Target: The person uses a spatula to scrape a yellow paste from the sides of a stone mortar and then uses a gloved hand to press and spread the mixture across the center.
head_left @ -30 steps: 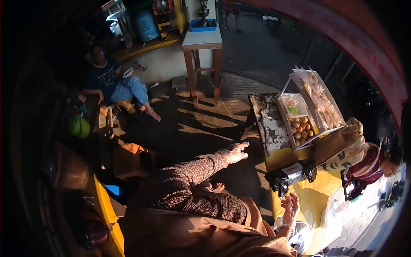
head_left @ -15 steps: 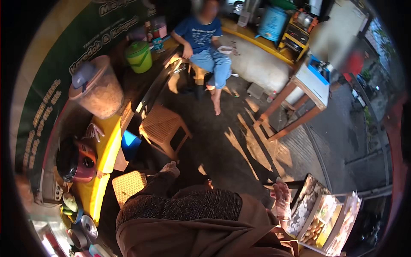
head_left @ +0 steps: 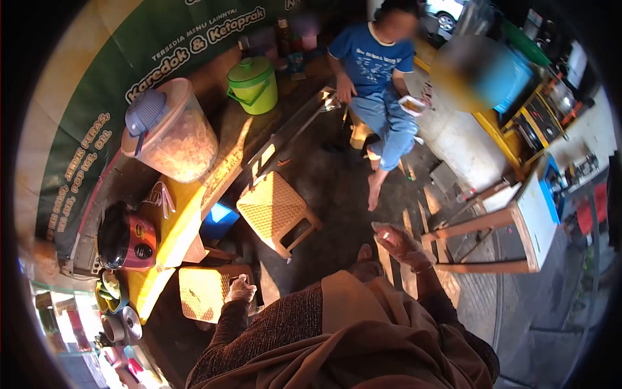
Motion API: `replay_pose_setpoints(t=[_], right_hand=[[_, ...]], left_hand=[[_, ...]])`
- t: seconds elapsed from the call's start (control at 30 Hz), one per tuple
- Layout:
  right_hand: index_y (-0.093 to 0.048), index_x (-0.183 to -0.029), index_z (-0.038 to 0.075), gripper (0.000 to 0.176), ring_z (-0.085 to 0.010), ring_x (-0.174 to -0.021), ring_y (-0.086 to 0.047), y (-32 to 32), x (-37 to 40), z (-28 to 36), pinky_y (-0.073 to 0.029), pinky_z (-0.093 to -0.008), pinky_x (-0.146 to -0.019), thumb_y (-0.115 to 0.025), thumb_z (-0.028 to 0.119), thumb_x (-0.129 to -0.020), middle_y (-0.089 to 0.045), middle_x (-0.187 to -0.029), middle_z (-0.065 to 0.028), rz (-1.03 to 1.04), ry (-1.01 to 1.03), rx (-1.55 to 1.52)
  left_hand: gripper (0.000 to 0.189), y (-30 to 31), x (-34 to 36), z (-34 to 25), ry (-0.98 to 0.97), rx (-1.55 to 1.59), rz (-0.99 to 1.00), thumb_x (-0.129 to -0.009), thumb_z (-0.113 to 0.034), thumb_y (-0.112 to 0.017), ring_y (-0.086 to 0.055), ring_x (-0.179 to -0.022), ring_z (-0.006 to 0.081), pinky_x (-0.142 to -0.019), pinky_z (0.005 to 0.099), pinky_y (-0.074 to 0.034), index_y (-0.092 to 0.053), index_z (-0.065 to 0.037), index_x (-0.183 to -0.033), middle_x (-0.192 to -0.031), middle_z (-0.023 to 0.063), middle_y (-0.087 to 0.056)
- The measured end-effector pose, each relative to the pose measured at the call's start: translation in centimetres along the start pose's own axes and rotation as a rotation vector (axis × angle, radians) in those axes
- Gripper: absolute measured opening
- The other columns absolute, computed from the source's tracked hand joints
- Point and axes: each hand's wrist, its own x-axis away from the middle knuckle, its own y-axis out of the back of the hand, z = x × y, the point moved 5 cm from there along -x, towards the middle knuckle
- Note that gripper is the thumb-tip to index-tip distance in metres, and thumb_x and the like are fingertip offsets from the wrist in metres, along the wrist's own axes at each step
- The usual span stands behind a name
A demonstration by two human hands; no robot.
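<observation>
My left hand (head_left: 240, 290) hangs beside a tan woven-pattern plastic stool (head_left: 201, 293), overlapping its right side in the head view. Its fingers look loosely curled, and I see nothing in them. Out ahead of my body is my right hand (head_left: 398, 245), palm partly up and fingers stretched, holding nothing visible. It looks glossy, as if in a thin clear plastic glove. Beyond my hands stands another tan plastic stool (head_left: 272, 207), partly sunlit.
On the left, a yellow-covered counter (head_left: 170, 223) bears a rice cooker (head_left: 133, 238), a big tub of crackers (head_left: 184, 139) and a green lidded bucket (head_left: 253, 84). A person in a blue shirt (head_left: 372, 61) sits ahead with a small tray. A wooden-legged table (head_left: 534, 223) stands right.
My view has moved forward and turned. My right hand has swung forward from beside the glass snack case, which has left view. My left hand has dropped back beside the nearer stool.
</observation>
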Motion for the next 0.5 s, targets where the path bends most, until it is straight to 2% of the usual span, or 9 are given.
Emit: replay_pose_setpoints(t=[0.07, 0.1, 0.13, 0.17, 0.2, 0.23, 0.37, 0.47, 0.5], right_hand=[[-0.057, -0.113, 0.005, 0.029, -0.0190, -0.088, -0.064, 2.0, -5.5, -1.9, -0.052, -0.0318, -0.078, -0.064, 0.008, -0.085, -0.065, -0.102, -0.0101, 0.068, 0.090, -0.030], [-0.056, -0.114, 0.005, 0.031, -0.0191, -0.085, -0.063, 2.8, -8.0, -3.3, -0.052, -0.0323, -0.076, -0.064, 0.006, -0.084, -0.064, -0.102, -0.0098, 0.125, 0.110, -0.044], [-0.056, -0.114, 0.005, 0.031, -0.0191, -0.085, -0.063, 3.8, -10.3, -4.2, -0.052, -0.0323, -0.076, -0.064, 0.006, -0.084, -0.064, -0.102, -0.0098, 0.137, 0.122, -0.068], [-0.056, -0.114, 0.005, 0.032, -0.0193, -0.083, -0.063, 4.6, -12.5, -4.9, -0.052, -0.0321, -0.075, -0.064, 0.005, -0.084, -0.063, -0.101, -0.0097, 0.171, 0.128, -0.080], [-0.055, -0.115, 0.005, 0.033, -0.0195, -0.080, -0.063, 5.5, -14.6, -5.5, -0.052, -0.0320, -0.074, -0.064, 0.005, -0.084, -0.063, -0.100, -0.0096, 0.207, 0.132, -0.084], [-0.055, -0.117, 0.006, 0.034, -0.0171, -0.071, -0.061, 6.3, -16.5, -6.0, -0.053, -0.0299, -0.065, -0.063, 0.005, -0.085, -0.060, -0.094, -0.0079, 0.243, 0.127, -0.164], [-0.050, -0.122, 0.003, 0.034, -0.0176, -0.076, -0.064, 7.2, -22.9, -9.9, -0.053, -0.0303, -0.071, -0.052, -0.002, -0.089, -0.063, -0.090, -0.0122, 0.471, -0.126, -0.304], [-0.054, -0.117, 0.006, 0.032, -0.0158, -0.065, -0.058, 7.6, -27.6, -9.3, -0.051, -0.0288, -0.055, -0.062, 0.006, -0.086, -0.057, -0.085, -0.0069, 0.383, 0.110, 0.010], [-0.055, -0.117, 0.006, 0.030, -0.0202, -0.068, -0.060, 7.9, -29.1, -8.4, -0.052, -0.0320, -0.061, -0.061, 0.007, -0.088, -0.059, -0.086, -0.0094, 0.338, 0.213, 0.113]], left_hand=[[0.047, 2.6, 0.7, -3.7, 0.090, 0.028, -0.054, -0.068, -0.033, -0.070, -0.064, -0.082, 0.0321, -0.076, 0.0404, -0.051, -0.056, -0.006, -0.104, -0.085, 0.0174, -0.063], [0.046, 1.6, -0.5, -4.3, 0.130, 0.128, -0.105, -0.068, -0.033, -0.070, -0.063, -0.093, 0.0310, -0.080, 0.0399, -0.050, -0.058, -0.009, -0.105, -0.090, 0.0155, -0.065], [0.044, -3.6, -4.8, -1.8, -0.108, 0.079, -0.061, -0.072, -0.036, -0.067, -0.059, -0.104, 0.0295, -0.086, 0.0410, -0.048, -0.058, -0.015, -0.110, -0.103, 0.0132, -0.064], [0.037, -0.6, -4.0, -6.7, -0.149, 0.213, -0.136, -0.080, -0.036, -0.061, -0.055, -0.111, 0.0290, -0.092, 0.0419, -0.045, -0.057, -0.020, -0.113, -0.114, 0.0101, -0.060], [0.040, 7.8, -2.1, -17.3, 0.065, 0.360, -0.235, -0.078, -0.025, -0.068, -0.061, -0.098, 0.0285, -0.085, 0.0366, -0.049, -0.059, -0.012, -0.115, -0.100, 0.0157, -0.063], [0.041, 11.9, -2.6, -23.5, 0.104, 0.401, -0.136, -0.079, -0.024, -0.067, -0.059, -0.106, 0.0287, -0.090, 0.0372, -0.047, -0.058, -0.012, -0.117, -0.108, 0.0160, -0.063], [0.036, 14.8, -17.6, -34.2, -0.669, 0.644, -0.520, -0.082, -0.008, -0.064, -0.063, -0.096, 0.0306, -0.085, 0.0384, -0.049, -0.056, -0.003, -0.117, -0.105, 0.0176, -0.063], [0.036, 22.2, -26.6, -43.3, -0.632, 0.698, -0.487, -0.084, -0.007, -0.062, -0.063, -0.099, 0.0294, -0.082, 0.0362, -0.051, -0.055, -0.002, -0.119, -0.106, 0.0182, -0.064], [0.036, 23.8, -30.3, -45.5, -0.649, 0.783, -0.520, -0.083, -0.007, -0.061, -0.063, -0.101, 0.0293, -0.084, 0.0358, -0.051, -0.055, -0.003, -0.118, -0.109, 0.0188, -0.063]])
